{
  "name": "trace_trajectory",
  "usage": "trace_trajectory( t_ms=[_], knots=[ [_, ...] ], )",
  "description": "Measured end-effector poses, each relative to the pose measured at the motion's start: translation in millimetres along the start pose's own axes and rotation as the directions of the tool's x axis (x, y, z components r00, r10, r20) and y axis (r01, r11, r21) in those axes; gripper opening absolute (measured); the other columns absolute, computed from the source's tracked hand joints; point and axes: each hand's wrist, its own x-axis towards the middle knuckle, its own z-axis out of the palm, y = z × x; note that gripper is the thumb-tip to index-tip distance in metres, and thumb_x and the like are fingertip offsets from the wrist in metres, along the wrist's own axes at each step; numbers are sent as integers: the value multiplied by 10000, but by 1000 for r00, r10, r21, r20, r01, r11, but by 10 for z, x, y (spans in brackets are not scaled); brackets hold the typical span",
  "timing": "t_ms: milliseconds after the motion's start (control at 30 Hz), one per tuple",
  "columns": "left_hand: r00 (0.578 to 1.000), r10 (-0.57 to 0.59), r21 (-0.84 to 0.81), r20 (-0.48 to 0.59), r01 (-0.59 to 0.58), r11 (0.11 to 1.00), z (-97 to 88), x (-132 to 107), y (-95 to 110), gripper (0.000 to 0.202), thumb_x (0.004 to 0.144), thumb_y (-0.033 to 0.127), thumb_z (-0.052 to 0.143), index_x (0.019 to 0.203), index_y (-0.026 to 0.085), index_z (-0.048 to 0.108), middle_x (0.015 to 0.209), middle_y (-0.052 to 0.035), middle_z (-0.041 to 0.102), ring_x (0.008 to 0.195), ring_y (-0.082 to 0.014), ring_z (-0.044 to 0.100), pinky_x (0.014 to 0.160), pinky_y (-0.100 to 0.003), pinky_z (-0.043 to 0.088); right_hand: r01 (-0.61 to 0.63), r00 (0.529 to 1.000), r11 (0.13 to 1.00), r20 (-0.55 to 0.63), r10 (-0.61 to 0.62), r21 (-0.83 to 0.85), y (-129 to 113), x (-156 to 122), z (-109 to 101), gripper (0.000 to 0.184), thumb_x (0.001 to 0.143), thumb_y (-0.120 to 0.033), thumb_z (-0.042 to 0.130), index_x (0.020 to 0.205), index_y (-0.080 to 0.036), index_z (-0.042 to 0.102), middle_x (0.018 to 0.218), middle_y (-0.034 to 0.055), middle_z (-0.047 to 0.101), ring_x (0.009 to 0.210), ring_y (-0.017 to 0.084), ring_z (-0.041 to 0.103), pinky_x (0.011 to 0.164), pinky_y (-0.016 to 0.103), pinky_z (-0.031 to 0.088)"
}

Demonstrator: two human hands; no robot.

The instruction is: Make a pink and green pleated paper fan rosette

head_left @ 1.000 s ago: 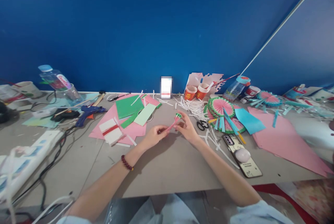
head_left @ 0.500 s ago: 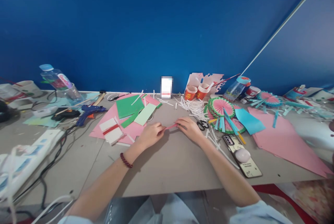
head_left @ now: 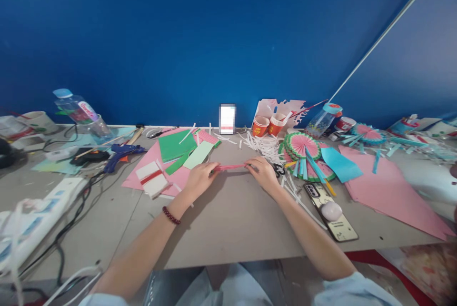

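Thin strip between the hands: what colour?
The strip is pink, showing best in the head view.

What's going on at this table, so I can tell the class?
A person's left hand and right hand hold a narrow pink strip, apparently folded paper, roughly level between them over the grey table. Right of the hands is a round, pleated pink-and-green paper fan; left, a flat green paper sheet.
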Motion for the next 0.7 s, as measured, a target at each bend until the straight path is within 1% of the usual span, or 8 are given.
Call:
trace_trajectory(
  t_ms=[133,267,467,600,700],
  knots=[
    [996,-70,-62,62,74,995,-18,15,-5,222,891,317,470,982,261,664,975,-4,717,854,-195,651,731,-274,444,-29,1000,1000,-3,29,13,-7,5,-3,153,862,-233,539,862,-216,691,879,63,675,861,216,588,786,336,454],
    [989,-125,-117,84,134,984,-21,34,-6,225,886,300,475,927,264,693,900,2,731,780,-179,658,688,-257,431,-92,996,994,-12,93,51,-18,0,10,143,840,-208,566,795,-211,702,795,56,674,811,214,578,749,325,448],
    [985,-150,-96,89,158,983,-17,43,6,226,875,322,491,899,255,705,871,-16,734,770,-200,653,660,-270,400,-90,996,995,-11,90,31,-38,-1,26,167,844,-195,560,776,-209,711,748,56,670,775,215,556,732,324,425],
    [982,-156,-98,110,167,981,-21,45,6,233,877,319,481,903,261,705,871,-13,734,784,-204,649,675,-275,395,-80,997,997,-19,80,2,-43,8,8,160,839,-189,569,770,-206,711,731,54,663,756,214,553,729,327,418],
    [981,-150,-133,124,166,977,-39,50,-2,231,871,316,484,911,261,705,906,-14,730,812,-199,641,696,-270,394,-69,998,998,-6,69,-4,-22,10,-3,158,839,-190,572,769,-210,713,727,51,661,750,211,550,723,324,417]
  ],
)
